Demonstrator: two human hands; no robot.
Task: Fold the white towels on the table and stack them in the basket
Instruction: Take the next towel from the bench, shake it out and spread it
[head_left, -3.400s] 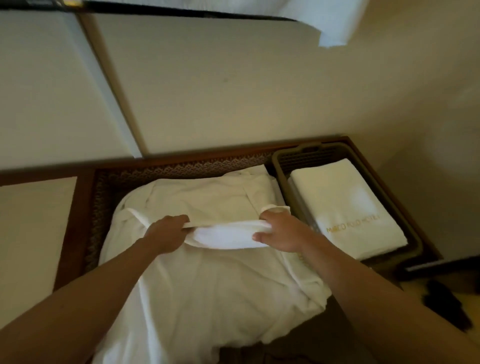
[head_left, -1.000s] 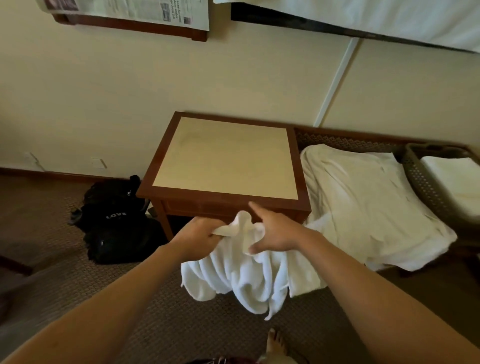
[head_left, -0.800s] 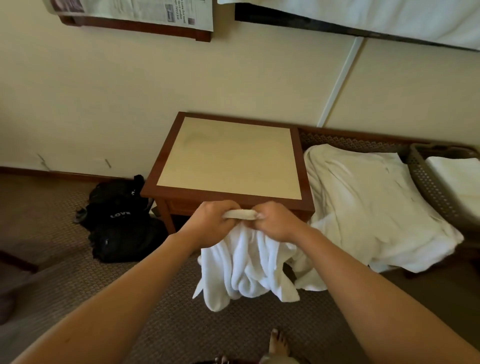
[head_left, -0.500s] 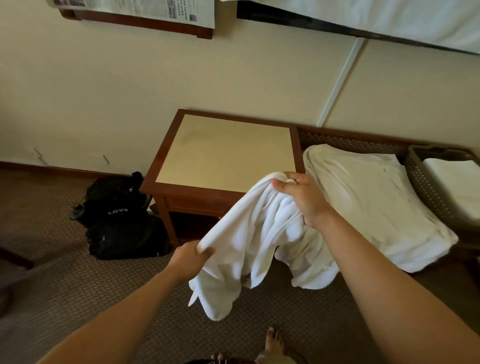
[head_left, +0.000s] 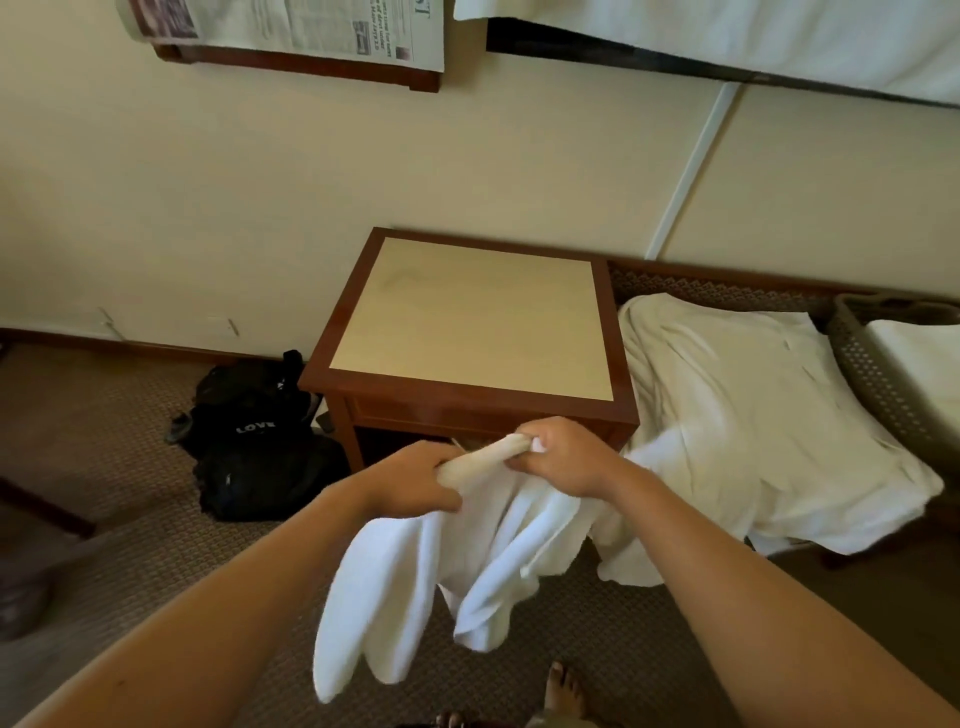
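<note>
Soft white terry towel (head_left: 447, 561) hangs bunched at lower centre, in front of square wooden desk (head_left: 470, 317). Left hand (head_left: 415, 480) and right hand (head_left: 563, 454) both clench its top edge close together, likely hunting corners to spread it. Brown woven basket (head_left: 872, 374) at right edge already holds folded towel.

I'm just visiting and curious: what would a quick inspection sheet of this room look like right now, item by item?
Surface: wooden side table, its pale top bare.
Job's things: white towel hanging bunched from both hands; loose towels heaped on the low bench; folded towel in the basket.
Clutter: black bag on the carpet by the table.
Grip: left hand and right hand each grip the towel's top edge, close together.
Cables: nothing seen.
Surroundings: cream wall, newspaper hanging above, bare toes below.
</note>
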